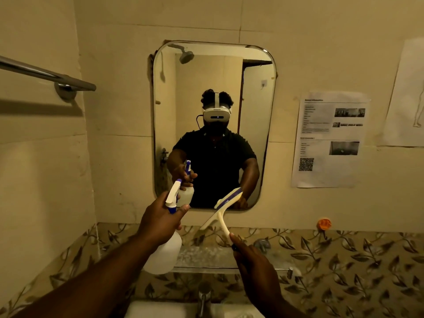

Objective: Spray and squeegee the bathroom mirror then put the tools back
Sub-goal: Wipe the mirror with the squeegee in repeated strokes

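Your left hand (160, 222) is wrapped around the neck of the spray bottle (164, 253), fingers (183, 208) closed near the trigger, with the nozzle aimed at the lower left of the mirror (214, 72). Your right hand (252, 258) grips the handle of the squeegee (220, 214), fingers pressed together around it, the blade raised and tilted just in front of the mirror's bottom edge; you cannot tell whether it touches the glass.

The glass shows no clear droplets or streaks, so spraying looks about to begin or barely begun. Squeegeeing and putting both tools back seem still ahead.

At far left a towel bar (46, 74) sticks out from the wall, well clear of your reach. Below the mirror a glass shelf (206, 255) and the tap (204, 297) sit under your arms, so watch the bottle's base there. Right of the mirror, a printed sheet (330, 138) is taped near enough to catch overspray.
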A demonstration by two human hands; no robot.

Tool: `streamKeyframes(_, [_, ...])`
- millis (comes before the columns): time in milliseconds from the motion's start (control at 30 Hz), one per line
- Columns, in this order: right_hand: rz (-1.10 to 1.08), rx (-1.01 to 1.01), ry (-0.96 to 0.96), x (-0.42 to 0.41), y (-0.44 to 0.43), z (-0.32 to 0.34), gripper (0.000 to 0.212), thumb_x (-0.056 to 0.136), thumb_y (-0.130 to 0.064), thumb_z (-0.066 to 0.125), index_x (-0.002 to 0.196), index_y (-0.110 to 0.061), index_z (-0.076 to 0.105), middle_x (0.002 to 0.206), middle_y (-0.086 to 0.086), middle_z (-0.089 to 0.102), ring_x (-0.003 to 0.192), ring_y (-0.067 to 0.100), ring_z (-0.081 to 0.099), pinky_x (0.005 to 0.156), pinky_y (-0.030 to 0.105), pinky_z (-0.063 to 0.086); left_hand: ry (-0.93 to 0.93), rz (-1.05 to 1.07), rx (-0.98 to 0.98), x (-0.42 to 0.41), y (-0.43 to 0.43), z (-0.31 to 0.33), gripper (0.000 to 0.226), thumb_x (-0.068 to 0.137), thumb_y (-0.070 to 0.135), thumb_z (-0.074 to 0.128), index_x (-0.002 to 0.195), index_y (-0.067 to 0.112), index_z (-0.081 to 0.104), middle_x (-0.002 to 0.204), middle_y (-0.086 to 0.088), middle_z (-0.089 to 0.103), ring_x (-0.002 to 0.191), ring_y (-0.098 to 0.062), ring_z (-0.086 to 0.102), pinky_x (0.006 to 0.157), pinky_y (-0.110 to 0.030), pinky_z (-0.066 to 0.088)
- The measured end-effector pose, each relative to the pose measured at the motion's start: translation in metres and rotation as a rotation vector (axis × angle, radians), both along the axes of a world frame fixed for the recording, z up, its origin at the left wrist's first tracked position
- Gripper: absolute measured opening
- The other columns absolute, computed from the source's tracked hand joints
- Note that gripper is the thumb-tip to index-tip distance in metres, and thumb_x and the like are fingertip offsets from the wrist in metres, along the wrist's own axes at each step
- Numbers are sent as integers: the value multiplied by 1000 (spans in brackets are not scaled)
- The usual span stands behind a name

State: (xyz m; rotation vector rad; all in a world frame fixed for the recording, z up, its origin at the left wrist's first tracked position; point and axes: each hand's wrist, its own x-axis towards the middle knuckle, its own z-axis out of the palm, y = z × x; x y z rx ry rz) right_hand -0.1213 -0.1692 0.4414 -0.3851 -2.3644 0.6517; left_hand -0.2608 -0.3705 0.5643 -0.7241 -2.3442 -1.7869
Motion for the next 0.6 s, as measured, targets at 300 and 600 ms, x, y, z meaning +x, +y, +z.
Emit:
streamKeyframes(300, [-153, -96, 43, 47, 51, -3, 44, 102, -36, 51, 138, -59, 41, 109, -28, 59, 94, -2, 57, 72, 24, 52, 17, -68, -19, 22, 24, -1, 32, 92, 31, 70, 118, 34, 52, 79, -6, 70, 63, -15, 67, 51, -11, 42])
streamKeyframes(600, [-175, -272, 253, 65, 58, 21, 42, 101, -38, 52, 137, -58, 47, 110, -26, 59, 97, -2, 59, 72, 26, 54, 35, -132, -38, 37, 44, -8, 33, 91, 32, 71, 115, 38, 49, 76, -6, 70, 67, -20, 69, 60, -24, 49])
